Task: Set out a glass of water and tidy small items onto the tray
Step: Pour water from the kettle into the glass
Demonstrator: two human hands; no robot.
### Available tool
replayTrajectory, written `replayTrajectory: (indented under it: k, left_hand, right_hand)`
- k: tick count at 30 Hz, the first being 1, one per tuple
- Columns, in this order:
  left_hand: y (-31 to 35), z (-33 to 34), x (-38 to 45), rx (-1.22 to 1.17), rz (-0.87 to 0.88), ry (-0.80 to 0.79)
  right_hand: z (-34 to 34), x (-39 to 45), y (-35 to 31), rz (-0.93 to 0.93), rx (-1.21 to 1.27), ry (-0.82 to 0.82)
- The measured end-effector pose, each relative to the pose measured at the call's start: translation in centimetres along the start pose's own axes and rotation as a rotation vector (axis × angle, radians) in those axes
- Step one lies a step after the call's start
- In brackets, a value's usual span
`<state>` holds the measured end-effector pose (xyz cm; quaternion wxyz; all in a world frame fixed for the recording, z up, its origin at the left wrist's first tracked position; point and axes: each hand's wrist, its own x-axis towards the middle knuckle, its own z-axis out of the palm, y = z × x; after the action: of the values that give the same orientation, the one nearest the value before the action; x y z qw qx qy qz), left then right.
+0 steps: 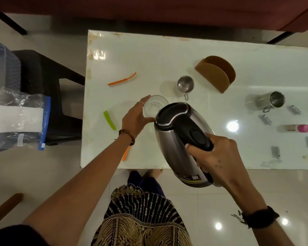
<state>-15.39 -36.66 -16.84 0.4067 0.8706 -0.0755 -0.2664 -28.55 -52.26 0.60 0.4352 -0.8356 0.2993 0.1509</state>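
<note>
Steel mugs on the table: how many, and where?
2. One steel mug stands upright beside the brown holder, just beyond the glass. The other steel mug lies on its side further right. None seems hidden.

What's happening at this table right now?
A person stands at a white table. The left hand holds a clear glass steady on the tabletop, while the right hand grips the handle of a steel kettle, tipped toward the glass. Whether water is flowing cannot be told. Two steel mugs, coloured clips and small metal pieces lie scattered on the table.
</note>
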Motion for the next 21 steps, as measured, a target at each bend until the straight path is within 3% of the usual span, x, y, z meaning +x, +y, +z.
replayTrajectory:
  k: [21]
  left_hand:
    - [1.4,0.0,-0.9,-0.193,-0.084,-0.021]
  right_hand:
    - [-0.9,1.8,-3.0,0.109,-0.104,-0.077]
